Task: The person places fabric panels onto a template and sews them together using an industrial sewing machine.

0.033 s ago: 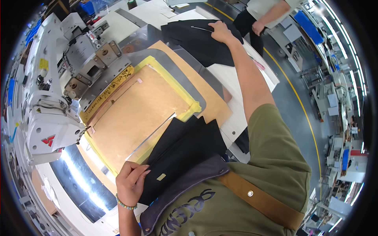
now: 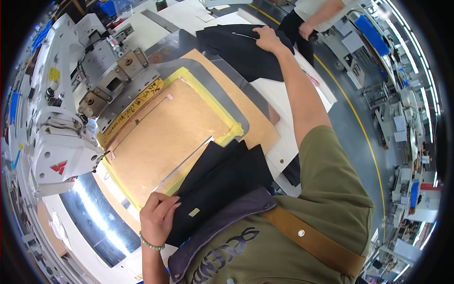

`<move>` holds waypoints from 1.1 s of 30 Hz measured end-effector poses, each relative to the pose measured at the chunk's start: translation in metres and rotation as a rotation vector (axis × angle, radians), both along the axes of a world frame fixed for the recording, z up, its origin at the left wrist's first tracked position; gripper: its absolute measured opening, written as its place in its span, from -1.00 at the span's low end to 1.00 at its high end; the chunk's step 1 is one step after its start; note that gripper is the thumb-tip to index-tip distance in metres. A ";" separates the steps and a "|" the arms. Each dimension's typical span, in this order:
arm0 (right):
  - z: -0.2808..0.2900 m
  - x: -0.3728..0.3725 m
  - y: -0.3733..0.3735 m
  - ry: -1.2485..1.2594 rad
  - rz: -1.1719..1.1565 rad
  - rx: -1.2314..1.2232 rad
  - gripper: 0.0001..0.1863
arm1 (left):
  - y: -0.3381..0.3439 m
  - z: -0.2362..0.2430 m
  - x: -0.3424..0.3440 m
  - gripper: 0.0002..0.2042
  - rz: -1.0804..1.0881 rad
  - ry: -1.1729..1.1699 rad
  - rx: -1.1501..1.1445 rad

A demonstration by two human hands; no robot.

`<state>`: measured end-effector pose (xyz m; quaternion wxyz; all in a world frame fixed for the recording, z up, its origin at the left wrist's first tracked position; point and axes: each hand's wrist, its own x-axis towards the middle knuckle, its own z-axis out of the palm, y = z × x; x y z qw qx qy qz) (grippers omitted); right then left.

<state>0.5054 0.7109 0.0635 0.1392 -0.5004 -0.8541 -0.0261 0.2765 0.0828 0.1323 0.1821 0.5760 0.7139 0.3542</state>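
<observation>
My left hand (image 2: pixel 160 215) pinches a black fabric piece (image 2: pixel 227 170) with a small pale label (image 2: pixel 194 212), held over the lower edge of a tan template board (image 2: pixel 165 118) edged with yellow tape. My right hand (image 2: pixel 267 39) is stretched forward onto a stack of black fabric (image 2: pixel 236 57), fingers curled beside a slim silver strip (image 2: pixel 241 34); what they grip is hard to make out. A thin metal strip (image 2: pixel 184 161) runs along the board's near side, partly behind the held fabric.
A white sewing machine head (image 2: pixel 61 156) stands at left, above a shiny steel plate (image 2: pixel 94 217). A white worktable (image 2: pixel 276 102) extends rightward. Another person's hand and dark trousers (image 2: pixel 306 29) are just beyond it. A yellow floor line (image 2: pixel 359 118) and more workstations (image 2: pixel 397 132) lie right.
My right hand and the upper fabric stack appear very slightly farther right and lower in the view. My left hand keeps its pinch.
</observation>
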 end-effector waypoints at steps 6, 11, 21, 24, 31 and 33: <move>0.014 0.014 -0.004 0.254 0.263 0.153 -0.78 | 0.010 -0.028 -0.030 -0.74 -0.066 -0.122 -0.085; 0.132 0.014 -0.102 0.358 0.531 0.234 -0.80 | 0.012 -0.019 -0.036 -0.69 0.002 -0.053 -0.012; 0.194 -0.018 -0.192 0.694 0.462 -0.309 -0.84 | 0.027 -0.012 -0.055 -0.67 -0.097 0.005 0.058; 0.133 -0.058 -0.180 0.370 0.479 -0.263 -0.82 | 0.029 -0.017 -0.058 -0.67 -0.135 -0.018 0.065; 0.012 -0.123 -0.084 0.321 0.413 -0.315 -0.79 | 0.029 -0.017 -0.066 -0.69 -0.130 0.023 0.062; 0.003 -0.172 -0.091 0.350 0.556 -0.266 -0.79 | 0.033 -0.018 -0.070 -0.70 -0.121 0.068 0.051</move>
